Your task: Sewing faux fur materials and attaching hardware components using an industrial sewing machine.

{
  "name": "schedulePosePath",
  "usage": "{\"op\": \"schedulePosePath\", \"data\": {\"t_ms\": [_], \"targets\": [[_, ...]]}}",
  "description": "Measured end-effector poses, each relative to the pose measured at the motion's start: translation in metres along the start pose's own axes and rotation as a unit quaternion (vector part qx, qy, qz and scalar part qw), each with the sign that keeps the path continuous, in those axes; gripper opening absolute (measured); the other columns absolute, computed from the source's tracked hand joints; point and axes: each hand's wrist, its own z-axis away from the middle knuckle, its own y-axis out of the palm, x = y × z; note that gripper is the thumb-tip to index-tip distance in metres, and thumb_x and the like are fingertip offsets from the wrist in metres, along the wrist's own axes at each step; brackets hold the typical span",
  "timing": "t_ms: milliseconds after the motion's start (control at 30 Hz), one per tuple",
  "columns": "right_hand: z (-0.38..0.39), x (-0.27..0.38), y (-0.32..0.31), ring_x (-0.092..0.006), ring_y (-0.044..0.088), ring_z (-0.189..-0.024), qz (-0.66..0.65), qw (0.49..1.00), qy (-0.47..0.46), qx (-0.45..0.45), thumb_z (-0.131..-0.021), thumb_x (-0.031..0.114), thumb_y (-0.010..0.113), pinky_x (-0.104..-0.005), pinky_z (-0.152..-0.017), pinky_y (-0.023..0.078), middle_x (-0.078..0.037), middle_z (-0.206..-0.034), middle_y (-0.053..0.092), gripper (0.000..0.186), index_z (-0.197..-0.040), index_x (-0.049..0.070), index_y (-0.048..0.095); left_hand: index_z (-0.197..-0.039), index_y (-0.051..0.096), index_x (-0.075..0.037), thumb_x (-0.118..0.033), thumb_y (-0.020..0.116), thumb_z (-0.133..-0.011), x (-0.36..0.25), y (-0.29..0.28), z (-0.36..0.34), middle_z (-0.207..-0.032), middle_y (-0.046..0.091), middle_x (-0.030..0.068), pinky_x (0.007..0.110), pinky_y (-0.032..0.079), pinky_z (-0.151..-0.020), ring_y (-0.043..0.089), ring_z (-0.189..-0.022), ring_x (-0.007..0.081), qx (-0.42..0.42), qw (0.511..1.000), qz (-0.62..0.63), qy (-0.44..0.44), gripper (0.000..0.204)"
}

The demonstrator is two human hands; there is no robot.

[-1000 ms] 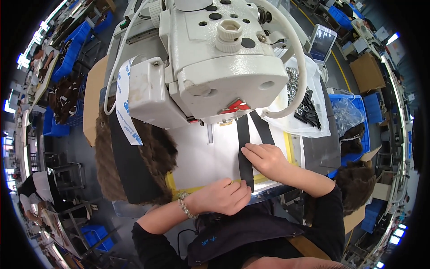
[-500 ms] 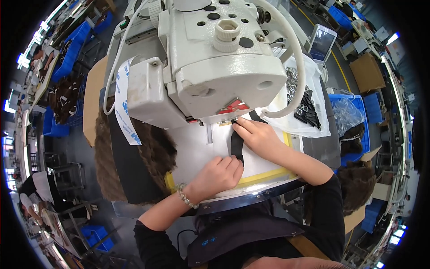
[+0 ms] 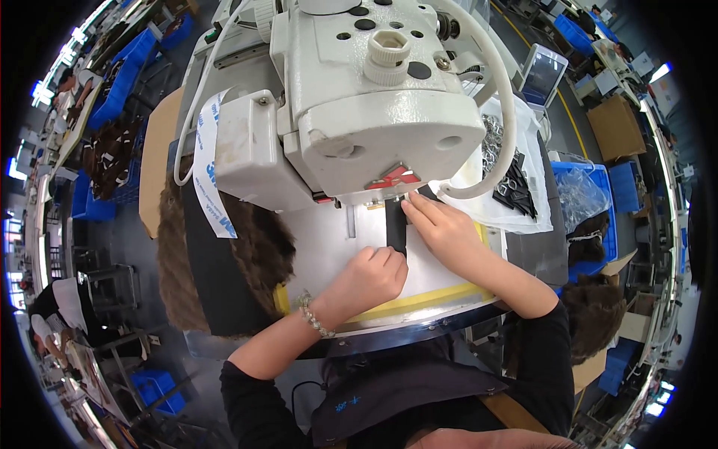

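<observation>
A black strap (image 3: 396,227) lies lengthwise on the white work plate (image 3: 321,251) of a sewing machine (image 3: 389,112), its far end under the machine's head. My left hand (image 3: 372,277) is closed over the near end of the strap, fingers curled; its thumb is hidden. My right hand (image 3: 446,228) lies along the strap's right edge, its fingers stretched forward and their tips close to the needle area. The right thumb does not show. The needle itself is hidden by the machine head.
Brown fur pieces with a black band (image 3: 213,277) lie left of the plate. Metal rings and black straps (image 3: 512,187) rest on white plastic at the right. Blue bins (image 3: 591,213) stand beyond. A white hose (image 3: 507,127) loops beside the machine head.
The strap now lies straighter along the plate. My left hand has moved slightly forward with its near end, and my right fingers have shifted a little right, to the strap's edge.
</observation>
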Motion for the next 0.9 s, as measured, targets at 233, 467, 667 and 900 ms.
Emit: {"op": "schedulePosePath", "data": {"t_ms": [233, 467, 667, 900], "targets": [[0.002, 0.003, -0.010, -0.0290, 0.067, -0.101, -0.017, 0.999, 0.008, 0.036, -0.074, 0.007, 0.060, -0.0376, -0.087, 0.053, -0.018, -0.117, 0.064, 0.037, -0.110, -0.003, 0.063, -0.088, 0.068, -0.002, -0.009, 0.065, -0.071, 0.003, -0.001, -0.004, -0.080, 0.064, 0.0034, 0.024, 0.039, -0.056, 0.056, -0.068, 0.0123, 0.016, 1.000, -0.021, 0.000, 0.018], [0.008, 0.009, -0.014, -0.0298, 0.066, -0.103, 0.019, 0.997, 0.006, 0.074, -0.076, 0.010, 0.059, -0.0431, -0.094, 0.048, -0.017, -0.120, 0.063, 0.036, -0.110, 0.000, 0.064, -0.089, 0.068, -0.003, -0.009, 0.066, -0.076, 0.007, 0.006, -0.004, -0.081, 0.064, 0.0034, 0.025, 0.040, -0.057, 0.057, -0.069, 0.0122, 0.005, 0.999, -0.035, -0.019, 0.015], [0.014, 0.011, -0.013, -0.0279, 0.066, -0.102, 0.008, 0.995, 0.025, 0.099, -0.078, 0.010, 0.058, -0.0471, -0.099, 0.043, -0.017, -0.121, 0.063, 0.036, -0.113, 0.001, 0.064, -0.090, 0.068, -0.002, -0.009, 0.065, -0.076, 0.006, 0.007, -0.003, -0.082, 0.064, 0.0027, 0.025, 0.039, -0.056, 0.056, -0.068, 0.0117, -0.006, 0.999, -0.041, -0.020, 0.015], [0.018, 0.015, -0.004, -0.0267, 0.065, -0.107, 0.016, 0.998, -0.003, 0.064, -0.080, 0.013, 0.058, -0.0563, -0.107, 0.033, -0.013, -0.120, 0.065, 0.036, -0.113, 0.004, 0.065, -0.096, 0.068, 0.001, -0.012, 0.060, -0.077, 0.007, 0.007, -0.006, -0.094, 0.068, 0.0124, 0.030, 0.048, -0.076, 0.064, -0.091, 0.0214, -0.036, 0.997, -0.054, -0.032, 0.024]]}}
